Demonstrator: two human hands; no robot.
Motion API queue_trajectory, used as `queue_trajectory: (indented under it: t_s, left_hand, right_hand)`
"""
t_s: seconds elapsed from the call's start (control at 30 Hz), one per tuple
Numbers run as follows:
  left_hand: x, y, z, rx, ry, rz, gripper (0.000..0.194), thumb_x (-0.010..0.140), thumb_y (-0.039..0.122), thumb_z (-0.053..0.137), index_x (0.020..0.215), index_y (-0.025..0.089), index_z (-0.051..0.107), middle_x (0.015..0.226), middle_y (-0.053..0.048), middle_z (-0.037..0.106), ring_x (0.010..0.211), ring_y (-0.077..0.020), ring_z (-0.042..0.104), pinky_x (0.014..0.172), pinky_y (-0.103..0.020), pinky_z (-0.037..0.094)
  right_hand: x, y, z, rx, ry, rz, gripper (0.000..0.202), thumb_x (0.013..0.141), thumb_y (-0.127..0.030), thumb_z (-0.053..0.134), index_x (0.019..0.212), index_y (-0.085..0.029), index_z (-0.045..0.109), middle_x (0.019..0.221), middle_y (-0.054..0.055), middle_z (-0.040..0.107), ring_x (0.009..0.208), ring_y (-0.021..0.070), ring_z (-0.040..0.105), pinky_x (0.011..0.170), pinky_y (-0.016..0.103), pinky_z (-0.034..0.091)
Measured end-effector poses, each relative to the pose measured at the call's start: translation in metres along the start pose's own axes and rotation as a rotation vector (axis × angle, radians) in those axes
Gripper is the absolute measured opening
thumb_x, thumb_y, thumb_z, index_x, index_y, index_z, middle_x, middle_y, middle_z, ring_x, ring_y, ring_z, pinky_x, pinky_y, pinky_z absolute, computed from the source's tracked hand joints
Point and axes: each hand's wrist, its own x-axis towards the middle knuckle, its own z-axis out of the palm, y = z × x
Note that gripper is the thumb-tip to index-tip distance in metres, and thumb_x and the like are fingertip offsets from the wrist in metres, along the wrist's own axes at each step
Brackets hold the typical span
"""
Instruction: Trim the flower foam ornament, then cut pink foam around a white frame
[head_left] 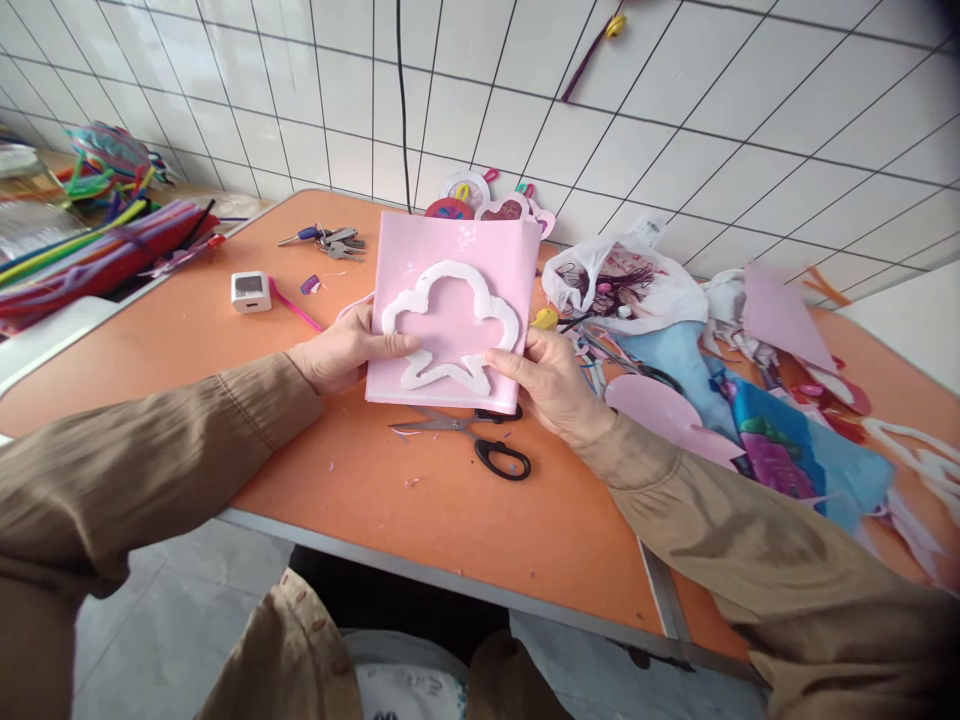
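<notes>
A pink sheet (454, 240), seemingly folded or layered, is held up over the table between my two hands. On its face lies a white foam outline (504, 312), shaped like a rounded flower or tree with a flared base. My left hand (341, 345) grips the sheet's left edge, its thumb pressing near the outline. At the right edge my right hand (555, 375) is closed on the sheet, thumb on the outline's lower right part. Black-handled scissors (480, 437) lie on the table just below, partly hidden by the sheet, blades apart and pointing left.
An orange table (360, 530) carries keys (341, 242) and a white charger (250, 292) at left. Coloured pipe cleaners (112, 250) are piled far left. Heart-like ornaments (502, 207) lean near the tiled wall. A white plastic bag (667, 295) and fabric scraps (787, 420) crowd the right.
</notes>
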Motion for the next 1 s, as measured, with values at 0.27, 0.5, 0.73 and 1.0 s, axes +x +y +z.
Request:
queue_trajectory:
  t_s: [0.27, 0.5, 0.73, 1.0]
  left_hand:
    - [-0.0010, -0.0004, -0.0032, 0.028, -0.043, -0.049, 0.038, 0.065, 0.021, 0.093, 0.099, 0.014, 0.076, 0.094, -0.009, 0.081, 0.081, -0.0232, 0.077, 0.079, -0.035, 0.064]
    - [0.0008, 0.0000, -0.0038, 0.111, 0.002, -0.041, 0.031, 0.066, 0.020, 0.092, 0.093, 0.012, 0.078, 0.093, -0.009, 0.080, 0.081, -0.0229, 0.076, 0.077, -0.034, 0.064]
    - [-0.0002, -0.0026, -0.0068, 0.119, 0.020, -0.038, 0.031, 0.064, 0.022, 0.093, 0.091, 0.014, 0.080, 0.092, -0.009, 0.081, 0.078, -0.0222, 0.076, 0.075, -0.033, 0.064]
    - [-0.0008, -0.0027, -0.0058, 0.088, 0.075, -0.087, 0.039, 0.057, 0.023, 0.096, 0.090, 0.011, 0.079, 0.091, -0.014, 0.080, 0.076, -0.0280, 0.076, 0.073, -0.039, 0.064]
  right_hand:
    - [-0.0010, 0.0029, -0.0002, 0.022, -0.017, 0.007, 0.036, 0.064, -0.041, 0.088, 0.061, -0.021, 0.058, 0.059, -0.003, 0.055, 0.058, 0.0133, 0.050, 0.055, 0.028, 0.043]
    - [0.0011, 0.0053, -0.0021, -0.012, -0.006, -0.040, 0.035, 0.067, -0.041, 0.084, 0.063, -0.018, 0.057, 0.058, -0.005, 0.051, 0.058, 0.0104, 0.046, 0.054, 0.025, 0.039]
    - [0.0016, 0.0067, 0.0000, 0.022, -0.019, -0.007, 0.034, 0.066, -0.041, 0.083, 0.064, -0.017, 0.059, 0.059, -0.004, 0.054, 0.059, 0.0116, 0.049, 0.056, 0.026, 0.040]
    - [0.0057, 0.0008, -0.0004, 0.235, -0.113, 0.108, 0.048, 0.063, -0.057, 0.084, 0.083, -0.017, 0.069, 0.075, 0.001, 0.068, 0.069, 0.0162, 0.060, 0.066, 0.030, 0.049]
